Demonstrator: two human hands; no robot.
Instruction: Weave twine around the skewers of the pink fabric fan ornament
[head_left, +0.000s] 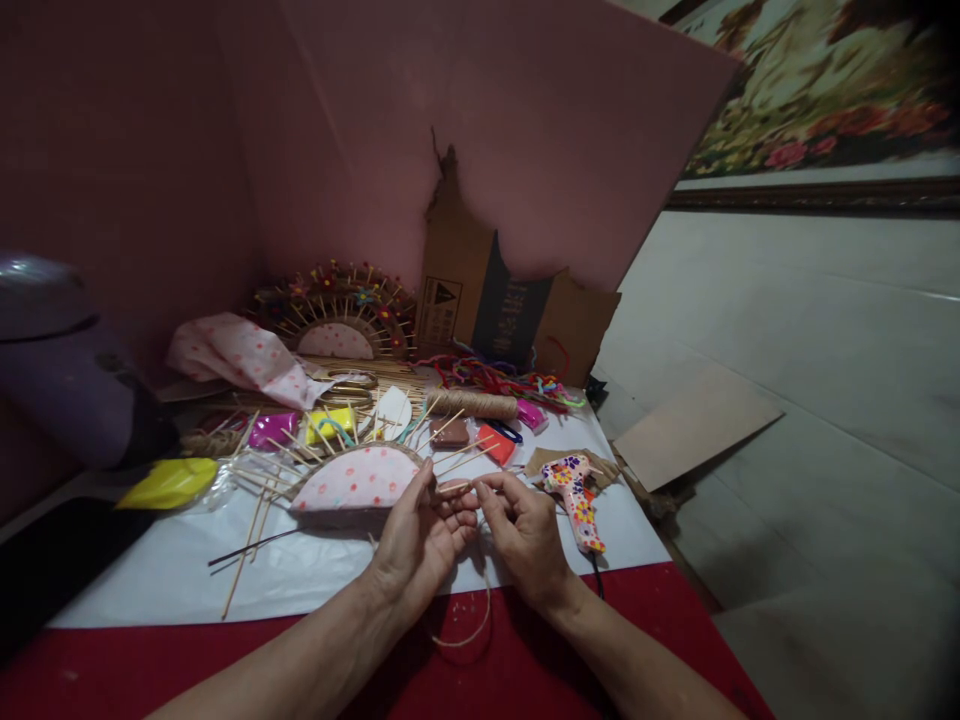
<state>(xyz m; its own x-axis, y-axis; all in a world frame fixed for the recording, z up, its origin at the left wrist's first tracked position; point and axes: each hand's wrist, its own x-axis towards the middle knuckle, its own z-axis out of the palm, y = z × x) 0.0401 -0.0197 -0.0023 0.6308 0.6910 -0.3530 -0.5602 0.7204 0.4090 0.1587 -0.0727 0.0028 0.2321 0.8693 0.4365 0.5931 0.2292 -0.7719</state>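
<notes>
A half-round piece covered in white cloth with pink dots (356,480) stands on the white sheet, thin wooden sticks fanning out from its curved edge. My left hand (424,530) is at its right end, palm up with fingers curled, touching the piece and a stick. My right hand (521,530) pinches something thin, perhaps the twine or a stick tip, close to the left fingertips. A loop of twine (486,610) hangs below the hands. Right of my right hand lies a flower-patterned glue gun (576,500).
Behind are a finished-looking half-round fan (337,340), torn cardboard (461,270), a twine roll (472,403), coloured yarn (495,375) and clay packets (274,430). A purple container (67,370) stands left. Loose sticks (244,560) lie front left.
</notes>
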